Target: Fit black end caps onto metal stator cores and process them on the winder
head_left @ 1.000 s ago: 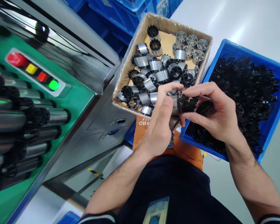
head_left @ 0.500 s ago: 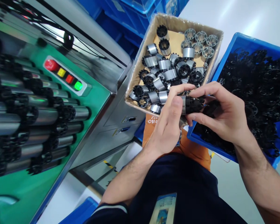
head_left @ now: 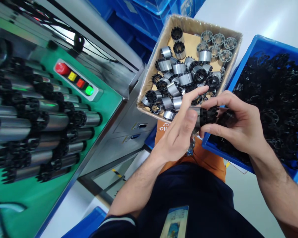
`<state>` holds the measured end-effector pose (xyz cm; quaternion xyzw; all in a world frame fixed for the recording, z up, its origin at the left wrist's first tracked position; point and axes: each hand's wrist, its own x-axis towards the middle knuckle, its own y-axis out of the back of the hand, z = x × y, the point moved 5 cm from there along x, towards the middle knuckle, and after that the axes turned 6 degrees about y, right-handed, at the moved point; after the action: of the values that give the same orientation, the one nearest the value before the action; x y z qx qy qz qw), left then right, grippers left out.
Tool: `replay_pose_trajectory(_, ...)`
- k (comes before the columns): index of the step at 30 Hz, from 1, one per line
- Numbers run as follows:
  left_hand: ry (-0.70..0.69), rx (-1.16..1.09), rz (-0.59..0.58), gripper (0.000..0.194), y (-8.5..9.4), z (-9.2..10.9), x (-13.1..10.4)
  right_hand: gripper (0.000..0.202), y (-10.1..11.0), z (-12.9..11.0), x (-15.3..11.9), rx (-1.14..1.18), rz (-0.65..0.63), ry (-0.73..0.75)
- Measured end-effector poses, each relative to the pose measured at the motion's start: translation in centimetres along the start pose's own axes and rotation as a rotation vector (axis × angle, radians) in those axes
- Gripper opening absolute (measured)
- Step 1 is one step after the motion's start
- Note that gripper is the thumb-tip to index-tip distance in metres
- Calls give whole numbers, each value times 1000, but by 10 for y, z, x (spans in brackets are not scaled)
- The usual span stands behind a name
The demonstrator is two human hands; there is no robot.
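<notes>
Between my two hands is a stator core, a silvery metal cylinder, with a black toothed plastic end piece at its right end. My left hand closes round the metal part, thumb and fingers on its sides. My right hand pinches the black end with thumb and forefinger. A second dark piece shows inside the right palm, partly hidden by the fingers. Just beyond my hands is a cardboard box of similar cores, some fitted with black ends and several bare ones standing upright at its far right.
A blue bin heaped with black plastic parts stands at right. On the left, a green machine top bears rows of cores and a button panel. Pliers-like handles lie there. Blue crates are stacked behind.
The view has shifted slightly, so the surroundings sit a little further right. Both hands keep their hold on the stator core, with only slight movement of the fingers and left thumb.
</notes>
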<state>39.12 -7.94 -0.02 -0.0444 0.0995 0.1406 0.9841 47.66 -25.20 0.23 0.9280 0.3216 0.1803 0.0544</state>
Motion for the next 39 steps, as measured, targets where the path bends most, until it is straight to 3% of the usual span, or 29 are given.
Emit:
replay_pose_trajectory(3,-22,-8,-107,72,-1,-6,0,51,-3,4,0,97,-28,-98)
replay_pose_trajectory(6,-44,-27,-146,62,-1,-14,2,56,0,4,-2,139,75,-125)
replay_pose_trajectory(9,-58,-115,-13,66,4,-18,9,47,1,4,-4,175,138,-136)
replay_pose_trajectory(11,-24,-184,86,72,6,-21,14,39,0,3,-4,171,118,-126)
replay_pose_trajectory(13,11,-220,106,65,5,-23,16,37,0,2,-2,118,80,-82)
replay_pose_trajectory(18,-3,-161,24,51,2,-25,12,50,1,2,1,-59,-9,-14)
replay_pose_trajectory(23,72,-112,-142,43,-4,-25,8,59,-5,2,-2,-86,-84,-29)
replay_pose_trajectory(28,90,-134,-154,42,-4,-21,8,40,-5,0,-2,-33,17,50)
replay_pose_trajectory(35,224,-324,-112,55,-4,-23,1,54,-3,2,-7,27,53,-16)
replay_pose_trajectory(39,178,-297,-111,52,-9,-24,-1,43,-4,-1,-5,100,47,54)
